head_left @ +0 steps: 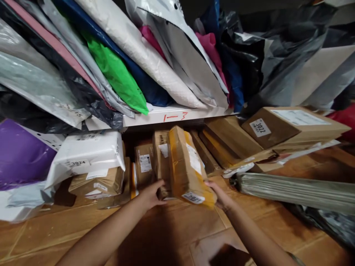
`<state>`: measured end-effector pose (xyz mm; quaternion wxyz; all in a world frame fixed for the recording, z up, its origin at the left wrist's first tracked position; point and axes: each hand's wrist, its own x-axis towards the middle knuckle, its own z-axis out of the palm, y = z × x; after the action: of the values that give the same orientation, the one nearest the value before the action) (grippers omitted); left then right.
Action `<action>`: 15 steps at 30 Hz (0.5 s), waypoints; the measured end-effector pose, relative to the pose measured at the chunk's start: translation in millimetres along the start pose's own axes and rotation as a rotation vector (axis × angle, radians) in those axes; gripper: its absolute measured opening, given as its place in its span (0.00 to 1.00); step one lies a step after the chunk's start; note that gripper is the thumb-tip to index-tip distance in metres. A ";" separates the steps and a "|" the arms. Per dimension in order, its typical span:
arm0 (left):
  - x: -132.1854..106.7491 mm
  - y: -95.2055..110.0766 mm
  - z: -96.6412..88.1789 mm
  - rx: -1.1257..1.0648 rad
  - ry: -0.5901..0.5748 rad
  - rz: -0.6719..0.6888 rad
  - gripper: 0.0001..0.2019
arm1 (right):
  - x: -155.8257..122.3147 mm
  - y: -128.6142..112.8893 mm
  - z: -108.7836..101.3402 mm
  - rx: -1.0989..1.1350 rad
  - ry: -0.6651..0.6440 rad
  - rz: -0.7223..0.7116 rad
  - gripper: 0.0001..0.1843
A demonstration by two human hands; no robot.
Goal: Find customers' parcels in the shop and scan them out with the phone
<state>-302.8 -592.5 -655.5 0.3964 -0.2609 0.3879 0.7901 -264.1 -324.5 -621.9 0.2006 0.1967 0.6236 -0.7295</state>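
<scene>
A cardboard parcel wrapped in yellow tape (188,166), with white labels, stands on edge on the floor under a white shelf. My right hand (222,196) grips its near right corner from below. My left hand (151,194) is pressed against the brown boxes (161,159) standing just left of it, fingers curled on their near edge. Both forearms reach in from the bottom of the view.
The white shelf (172,114), marked "1-3" in red, carries leaning plastic mailer bags in grey, green (116,74), blue, white and pink. On the wooden floor lie a white bag labelled 3024 (85,155), a purple bag, a box labelled 3022 (288,125) and a long striped package (299,190).
</scene>
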 end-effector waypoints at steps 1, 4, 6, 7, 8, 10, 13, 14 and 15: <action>-12.4 4.2 -13.0 -0.003 0.045 0.008 0.13 | 1.3 3.4 15.4 0.013 -0.053 -0.006 0.21; -38.0 10.9 -49.7 -0.066 0.122 0.058 0.11 | 11.5 6.8 58.6 0.008 -0.171 -0.090 0.26; -40.6 9.0 -72.0 -0.115 0.134 0.078 0.13 | 25.5 9.2 81.5 -0.002 -0.223 -0.133 0.28; -37.6 5.8 -82.1 -0.139 0.128 0.082 0.15 | 34.2 12.1 90.7 -0.026 -0.231 -0.130 0.29; -32.6 1.1 -91.1 -0.157 0.133 0.089 0.16 | 43.3 16.4 98.5 -0.063 -0.224 -0.110 0.30; -19.6 -11.3 -105.0 -0.195 0.168 0.143 0.17 | 60.0 28.4 110.1 -0.146 -0.186 -0.047 0.34; -3.9 -27.6 -113.2 -0.242 0.254 0.278 0.18 | 75.0 47.1 120.6 -0.130 -0.159 0.002 0.40; -1.1 -30.0 -112.5 -0.257 0.266 0.317 0.18 | 77.3 51.2 123.1 -0.079 -0.167 -0.003 0.42; 0.8 -30.3 -110.4 -0.270 0.272 0.337 0.20 | 78.7 53.5 125.6 -0.033 -0.174 -0.012 0.43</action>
<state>-266.5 -671.0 -730.5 0.1647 -0.3471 0.3670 0.8472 -306.2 -459.9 -690.4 0.2527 0.1255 0.6171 -0.7346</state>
